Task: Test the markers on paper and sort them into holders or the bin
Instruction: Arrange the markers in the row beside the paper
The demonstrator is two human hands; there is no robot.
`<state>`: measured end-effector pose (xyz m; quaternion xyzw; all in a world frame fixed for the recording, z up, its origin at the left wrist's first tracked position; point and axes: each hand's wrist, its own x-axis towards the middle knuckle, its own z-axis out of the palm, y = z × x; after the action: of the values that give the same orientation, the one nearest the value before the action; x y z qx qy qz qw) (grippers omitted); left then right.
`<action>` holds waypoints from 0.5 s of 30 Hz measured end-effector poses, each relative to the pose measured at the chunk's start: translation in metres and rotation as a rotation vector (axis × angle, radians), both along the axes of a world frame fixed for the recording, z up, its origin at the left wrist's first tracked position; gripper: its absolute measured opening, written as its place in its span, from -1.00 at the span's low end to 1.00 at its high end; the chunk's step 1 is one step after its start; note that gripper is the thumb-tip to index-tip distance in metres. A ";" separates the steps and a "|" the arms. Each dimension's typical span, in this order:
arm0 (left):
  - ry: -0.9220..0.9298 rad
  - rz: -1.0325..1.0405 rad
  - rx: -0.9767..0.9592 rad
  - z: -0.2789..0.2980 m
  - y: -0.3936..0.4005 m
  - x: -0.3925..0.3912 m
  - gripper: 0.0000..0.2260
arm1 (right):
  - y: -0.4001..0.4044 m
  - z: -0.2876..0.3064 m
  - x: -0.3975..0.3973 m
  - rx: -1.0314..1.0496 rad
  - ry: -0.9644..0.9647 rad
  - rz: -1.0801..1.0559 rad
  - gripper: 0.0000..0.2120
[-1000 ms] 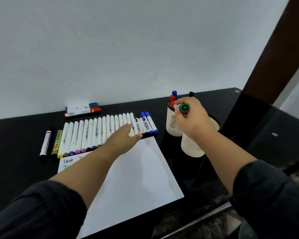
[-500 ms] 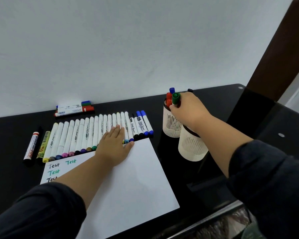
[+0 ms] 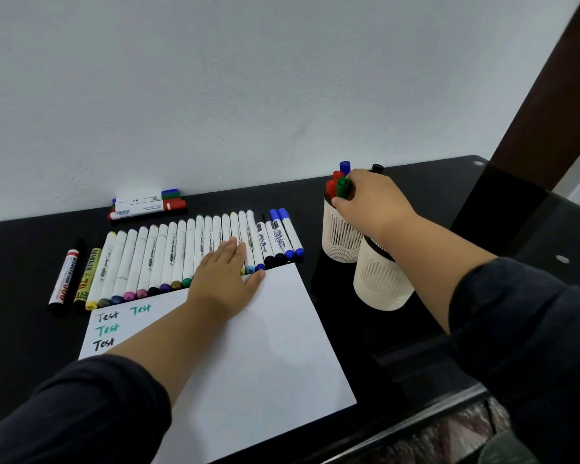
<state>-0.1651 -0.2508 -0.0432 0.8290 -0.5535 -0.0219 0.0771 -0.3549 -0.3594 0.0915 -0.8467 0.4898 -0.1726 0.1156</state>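
My right hand (image 3: 374,199) curls its fingers round the green-capped marker (image 3: 342,187), standing it among red and blue ones in the farther white slotted holder (image 3: 340,234). My left hand (image 3: 226,277) lies flat, fingers straight, on the white paper sheet (image 3: 265,346) and marker row (image 3: 168,259).
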 end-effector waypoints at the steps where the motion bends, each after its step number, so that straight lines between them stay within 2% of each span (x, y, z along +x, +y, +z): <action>1: -0.001 0.000 -0.001 0.000 0.000 0.000 -0.40 | 0.000 0.000 0.001 -0.004 0.008 0.000 -0.73; 6: 0.006 -0.005 -0.002 0.000 -0.001 0.000 -0.40 | 0.003 -0.003 0.002 -0.017 -0.088 0.022 -0.76; 15: -0.095 -0.013 0.073 0.008 0.001 -0.005 -0.39 | 0.001 0.004 0.004 -0.044 0.192 0.046 -0.69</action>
<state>-0.1700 -0.2494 -0.0357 0.8277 -0.5608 -0.0034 0.0202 -0.3505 -0.3586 0.0955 -0.8727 0.4752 -0.0987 0.0534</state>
